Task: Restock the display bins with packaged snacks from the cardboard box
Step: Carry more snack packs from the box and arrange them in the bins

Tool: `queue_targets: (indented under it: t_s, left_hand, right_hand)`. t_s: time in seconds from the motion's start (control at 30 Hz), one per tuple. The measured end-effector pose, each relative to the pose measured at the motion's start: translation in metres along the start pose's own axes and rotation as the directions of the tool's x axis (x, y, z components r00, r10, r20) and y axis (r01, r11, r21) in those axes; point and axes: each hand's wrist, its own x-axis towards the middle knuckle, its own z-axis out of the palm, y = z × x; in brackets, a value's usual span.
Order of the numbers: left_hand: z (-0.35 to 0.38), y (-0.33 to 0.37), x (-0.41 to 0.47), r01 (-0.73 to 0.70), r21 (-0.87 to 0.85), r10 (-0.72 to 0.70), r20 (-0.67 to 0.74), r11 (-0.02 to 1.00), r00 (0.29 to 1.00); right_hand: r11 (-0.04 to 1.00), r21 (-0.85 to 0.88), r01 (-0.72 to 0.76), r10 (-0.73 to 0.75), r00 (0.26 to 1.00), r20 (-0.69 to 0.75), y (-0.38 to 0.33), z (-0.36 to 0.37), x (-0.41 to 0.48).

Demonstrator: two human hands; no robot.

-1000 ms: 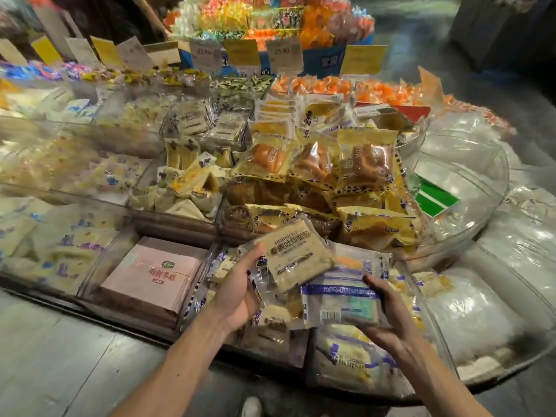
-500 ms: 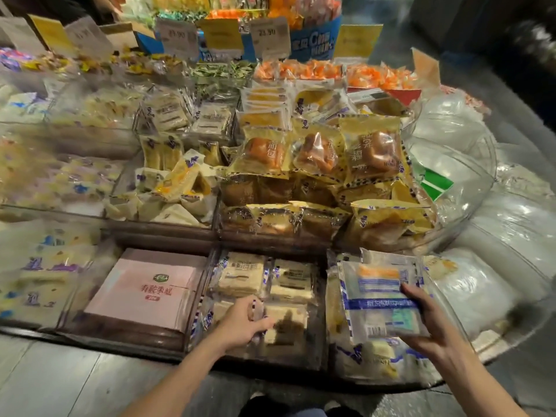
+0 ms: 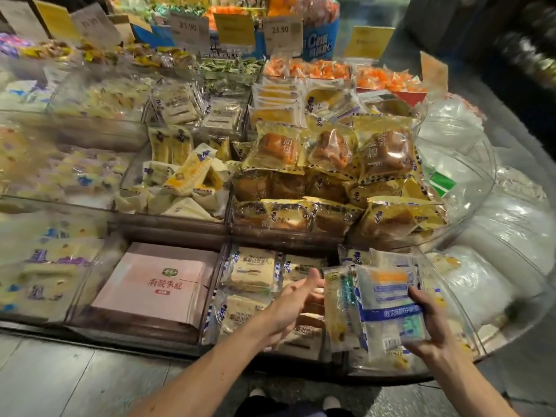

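My right hand grips a small stack of clear snack packets with blue bands over the front right bin. My left hand reaches toward that stack with fingers straight, its fingertips hidden behind the packets' left edge. Below it, the front middle bin holds flat sandwich-bread packets. The cardboard box is out of view.
A pink carton fills the bin to the left. Behind stand bins of bun packets and wedge sandwiches, with price cards at the back. White bagged goods lie at right. My shoes stand on the floor below.
My left hand set its bread packet into the middle bin, then rose and moved right toward the stack. My right hand brought the stack lower and leftward.
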Motion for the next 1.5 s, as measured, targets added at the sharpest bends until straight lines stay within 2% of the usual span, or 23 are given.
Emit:
queue_targets:
  t_s: [0.03, 0.1, 0.27, 0.37, 0.57, 0.77, 0.9, 1.03, 1.2, 1.3, 1.33, 1.43, 1.5]
  left_hand:
    - [0.001, 0.003, -0.004, 0.051, -0.109, -0.044, 0.064, 0.993, 0.997]
    - [0.001, 0.003, -0.011, 0.067, -0.237, -0.040, 0.116, 0.969, 0.992]
    - [-0.011, -0.004, -0.012, 0.061, -0.318, -0.069, -0.014, 0.946, 0.997]
    - [-0.022, -0.007, -0.009, 0.065, -0.269, -0.093, -0.096, 0.961, 0.991]
    - [-0.001, -0.005, 0.016, -0.092, -0.239, 0.047, -0.188, 0.967, 0.981]
    - [0.083, 0.014, 0.054, -0.108, -0.140, 0.067, -0.269, 0.984, 0.961]
    - [0.155, 0.029, 0.095, -0.158, 0.081, 0.177, -0.359, 0.984, 0.916]
    - [0.225, 0.048, 0.135, -0.199, 0.177, 0.258, -0.440, 0.964, 0.860]
    - [0.278, 0.074, 0.180, -0.243, 0.181, 0.302, -0.484, 0.953, 0.821]
    - [0.298, 0.079, 0.215, -0.233, 0.212, 0.312, -0.541, 0.949, 0.781]
    - [0.303, 0.079, 0.226, -0.218, 0.197, 0.292, -0.560, 0.956, 0.775]
    - [0.315, 0.077, 0.260, -0.189, 0.016, 0.164, -0.573, 0.982, 0.803]
    - [0.318, 0.071, 0.284, -0.168, -0.026, 0.124, -0.566, 0.985, 0.815]
  right_hand:
    - [1.000, -0.021, -0.009, 0.010, 0.999, 0.033, 0.004, 0.006, 0.000]
    - [0.999, -0.030, -0.026, 0.027, 0.998, 0.064, 0.011, 0.008, 0.003]
    - [0.966, -0.241, -0.097, 0.098, 0.995, -0.007, 0.013, 0.010, 0.003]
    - [0.956, -0.264, -0.126, 0.119, 0.992, -0.042, 0.010, 0.002, -0.009]
    - [0.971, -0.210, -0.110, 0.091, 0.991, -0.099, -0.011, -0.037, -0.028]
    - [0.985, -0.169, -0.027, 0.015, 0.997, -0.070, -0.080, -0.083, -0.039]
    - [0.985, -0.175, 0.011, -0.024, 0.997, -0.075, -0.150, -0.144, -0.044]
    - [0.985, -0.175, 0.002, -0.021, 0.994, -0.108, -0.227, -0.207, -0.054]
    - [0.990, -0.138, 0.006, -0.020, 0.994, -0.106, -0.305, -0.239, -0.059]
    - [0.989, -0.139, 0.046, -0.071, 0.982, -0.178, -0.340, -0.244, -0.043]
    - [0.989, -0.137, 0.048, -0.075, 0.978, -0.196, -0.347, -0.246, -0.036]
    - [0.989, -0.139, 0.052, -0.082, 0.973, -0.217, -0.362, -0.242, -0.026]
    - [0.983, -0.181, 0.032, -0.071, 0.974, -0.213, -0.369, -0.238, -0.023]
